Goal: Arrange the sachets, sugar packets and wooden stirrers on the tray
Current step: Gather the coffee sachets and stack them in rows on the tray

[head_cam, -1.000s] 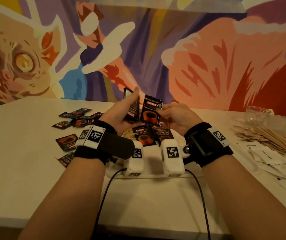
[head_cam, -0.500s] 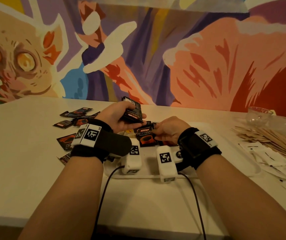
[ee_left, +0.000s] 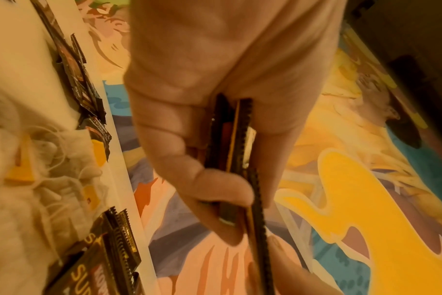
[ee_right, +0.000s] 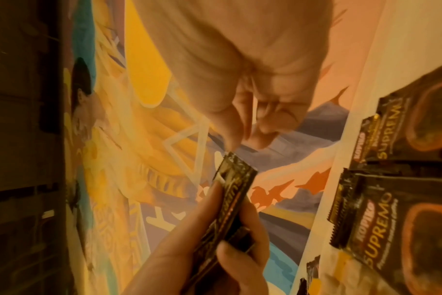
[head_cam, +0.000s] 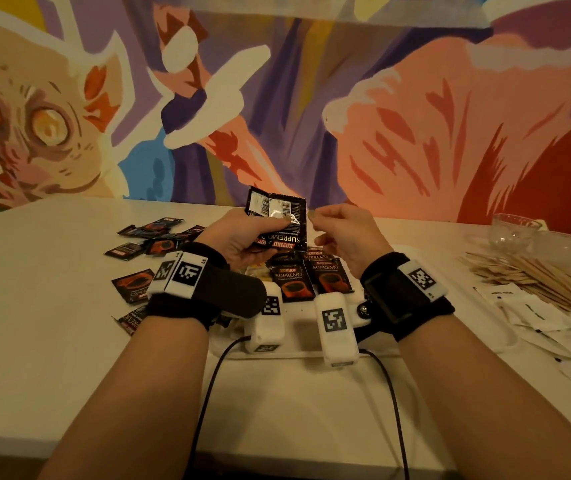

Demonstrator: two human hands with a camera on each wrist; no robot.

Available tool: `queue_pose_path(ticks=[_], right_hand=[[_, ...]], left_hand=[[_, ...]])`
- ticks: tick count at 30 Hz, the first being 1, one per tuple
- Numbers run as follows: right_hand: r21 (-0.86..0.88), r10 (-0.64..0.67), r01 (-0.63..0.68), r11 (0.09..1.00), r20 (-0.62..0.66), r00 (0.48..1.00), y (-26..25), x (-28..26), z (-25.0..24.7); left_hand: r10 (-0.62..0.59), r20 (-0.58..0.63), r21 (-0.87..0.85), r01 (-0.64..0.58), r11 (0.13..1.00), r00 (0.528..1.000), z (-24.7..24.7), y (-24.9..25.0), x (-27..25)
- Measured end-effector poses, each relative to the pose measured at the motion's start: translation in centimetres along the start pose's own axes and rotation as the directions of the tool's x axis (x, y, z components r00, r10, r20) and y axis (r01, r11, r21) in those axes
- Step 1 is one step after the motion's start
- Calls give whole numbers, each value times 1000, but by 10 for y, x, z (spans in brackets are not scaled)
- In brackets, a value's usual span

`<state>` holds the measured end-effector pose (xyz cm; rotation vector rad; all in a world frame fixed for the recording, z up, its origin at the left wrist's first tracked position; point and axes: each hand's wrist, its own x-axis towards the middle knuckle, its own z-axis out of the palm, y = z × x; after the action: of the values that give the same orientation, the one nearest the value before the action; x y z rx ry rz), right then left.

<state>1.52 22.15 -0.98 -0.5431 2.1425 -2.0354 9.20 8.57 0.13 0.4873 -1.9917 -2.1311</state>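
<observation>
My left hand [head_cam: 260, 232] grips a stack of black coffee sachets [head_cam: 277, 211] upright above the white tray [head_cam: 311, 355]; the left wrist view shows the stack [ee_left: 240, 139] edge-on between thumb and fingers. My right hand [head_cam: 315, 220] hovers at the stack's right edge. In the right wrist view its thumb and forefinger [ee_right: 245, 129] are slightly apart just above the stack [ee_right: 231, 199], with nothing between them. Two sachets [head_cam: 292, 282] [head_cam: 329, 275] lie face up on the tray beside tea bags with yellow tags [ee_left: 25, 169].
Loose sachets [head_cam: 149, 237] are scattered on the white table to the left. At the right lie a heap of wooden stirrers [head_cam: 536, 278] and white sugar packets [head_cam: 554, 323], with two glass bowls [head_cam: 516, 230] behind them. A painted wall stands behind the table.
My right hand laid a sachet on the tray and has come back up with nothing in it. My left hand has raised its stack upright.
</observation>
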Motion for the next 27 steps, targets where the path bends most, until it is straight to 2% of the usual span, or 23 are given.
queue_pose_path(ticks=[1,3,6,10,12,15,18,21,24,25,27], right_hand=[[8,-39,39,999,-19,999,-1,0,-1],[4,-75,75,997,31,997,-2,-2,0],[-10,-33,34,999,147,989,-3,-6,4],[-11,-34,35,999,104,994,-5,-7,0],[97,-47,37,995,107,993,-6,-7,-6],[282,-82,55,958,87,993,-7,-6,-15],[249,-114,84,965,112,987,-4,-6,-18],[219,-80,48,975,138,987,-5,-6,-16],[356,-36,-19,934,147,989,-7,-6,-16],[350,-17,-46,935,174,985,-6,-6,-17],[218,51,-109,970,256,965,0,-6,-18]], left_hand=[[20,-13,16,-20,1000,1000,0,0,1],[68,-29,51,-66,997,997,0,-1,2],[161,-2,73,-160,984,987,1,-3,2],[251,32,99,-253,962,967,0,-4,3],[222,40,74,-225,972,974,1,-3,3],[78,28,-27,-78,997,997,1,-2,6],[15,46,-76,-12,997,999,3,-2,6],[61,24,-11,-61,998,998,7,-3,4],[138,-36,4,-138,990,990,7,-4,5],[147,-35,4,-147,989,989,7,-4,5],[146,-8,15,-146,989,989,7,-5,5]])
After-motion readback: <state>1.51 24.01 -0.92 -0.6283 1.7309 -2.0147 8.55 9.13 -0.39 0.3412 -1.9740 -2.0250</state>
